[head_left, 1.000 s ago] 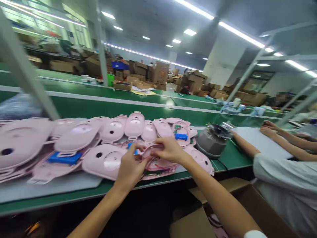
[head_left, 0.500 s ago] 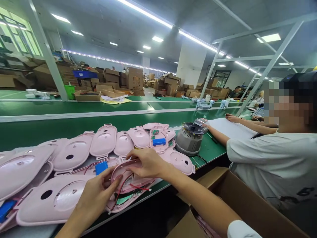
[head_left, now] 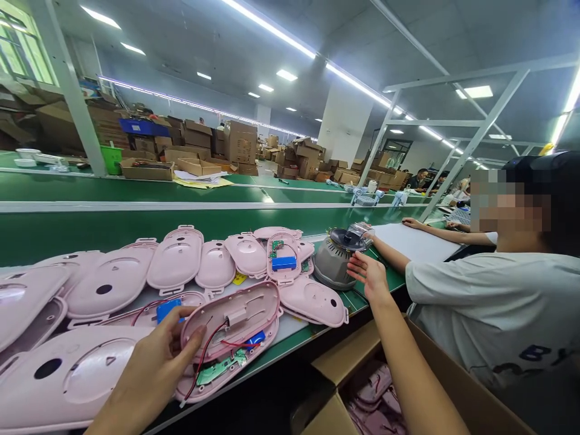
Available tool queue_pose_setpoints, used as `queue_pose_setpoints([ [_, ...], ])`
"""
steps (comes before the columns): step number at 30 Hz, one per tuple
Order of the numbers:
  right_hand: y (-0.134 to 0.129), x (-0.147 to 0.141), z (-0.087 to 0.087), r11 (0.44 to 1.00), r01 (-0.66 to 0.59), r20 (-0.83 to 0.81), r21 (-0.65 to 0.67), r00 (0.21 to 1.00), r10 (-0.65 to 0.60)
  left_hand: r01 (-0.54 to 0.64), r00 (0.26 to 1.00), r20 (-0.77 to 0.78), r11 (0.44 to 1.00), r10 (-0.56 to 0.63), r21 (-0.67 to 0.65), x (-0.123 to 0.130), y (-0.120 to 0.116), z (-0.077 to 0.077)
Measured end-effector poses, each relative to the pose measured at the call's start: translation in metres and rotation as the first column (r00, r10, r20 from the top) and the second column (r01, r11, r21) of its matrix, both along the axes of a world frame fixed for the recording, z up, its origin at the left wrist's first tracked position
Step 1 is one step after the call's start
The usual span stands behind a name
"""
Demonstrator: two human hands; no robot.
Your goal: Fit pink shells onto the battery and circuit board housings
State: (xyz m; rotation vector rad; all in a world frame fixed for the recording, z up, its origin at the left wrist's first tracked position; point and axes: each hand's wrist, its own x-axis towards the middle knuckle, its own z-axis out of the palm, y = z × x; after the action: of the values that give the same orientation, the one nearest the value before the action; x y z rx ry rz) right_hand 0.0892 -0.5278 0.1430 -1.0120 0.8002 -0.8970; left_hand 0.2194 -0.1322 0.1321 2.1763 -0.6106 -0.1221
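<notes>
My left hand pinches the left end of a pink plastic shell half, tilted so its inside faces me. A small white part with red and black wires sits in that shell. Just beneath lies an opened pink housing with a green circuit board and a blue battery. My right hand is in the air, holding nothing, fingers apart, beside a grey eight-sided device with a black round top. Whether its fingertips touch the device I cannot tell.
Several pink housings cover the green bench on the left. An open cardboard box with pink shells stands below my right arm. A co-worker in a white shirt sits at right, one hand at the grey device.
My right hand has let go of the pink shell half and moved right, towards the grey device. The left hand still holds the shell, now tipped to show its inside. The view has shifted slightly.
</notes>
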Motion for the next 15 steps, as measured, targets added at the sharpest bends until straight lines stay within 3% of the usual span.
queue_pose_setpoints([
  [3,0.007,-0.007,-0.002,1.000,0.028,0.015,0.001,0.999,-0.028,-0.019,1.000,0.009,1.000,0.019,0.015,-0.007,0.000,0.005],
  [6,0.026,-0.014,-0.002,0.993,0.110,0.013,-0.033,0.994,-0.109,0.007,1.000,0.021,0.998,-0.006,-0.065,-0.021,-0.001,0.013],
  [8,0.050,-0.014,0.002,0.979,0.103,0.023,-0.178,0.995,-0.101,0.046,0.998,-0.045,0.989,-0.053,-0.137,-0.027,-0.002,0.017],
  [10,0.085,-0.009,0.010,0.901,-0.101,-0.021,-0.423,0.995,0.102,0.056,0.990,-0.116,0.978,-0.081,-0.201,-0.030,-0.002,0.019],
  [11,0.106,-0.005,0.016,0.795,-0.262,-0.093,-0.547,0.963,0.253,0.051,0.986,-0.146,0.974,-0.085,-0.222,-0.031,-0.002,0.019],
  [12,0.127,0.001,0.022,0.640,-0.412,-0.194,-0.649,0.902,0.385,0.044,0.983,-0.164,0.971,-0.084,-0.236,-0.032,-0.002,0.019],
  [13,0.147,0.008,0.027,0.448,-0.522,-0.307,-0.726,0.829,0.467,0.040,0.981,-0.175,0.969,-0.084,-0.246,-0.032,-0.002,0.019],
  [15,0.182,0.025,0.034,0.055,-0.609,-0.516,-0.791,0.714,0.473,0.042,0.980,-0.176,0.964,-0.091,-0.262,-0.033,-0.002,0.016],
])
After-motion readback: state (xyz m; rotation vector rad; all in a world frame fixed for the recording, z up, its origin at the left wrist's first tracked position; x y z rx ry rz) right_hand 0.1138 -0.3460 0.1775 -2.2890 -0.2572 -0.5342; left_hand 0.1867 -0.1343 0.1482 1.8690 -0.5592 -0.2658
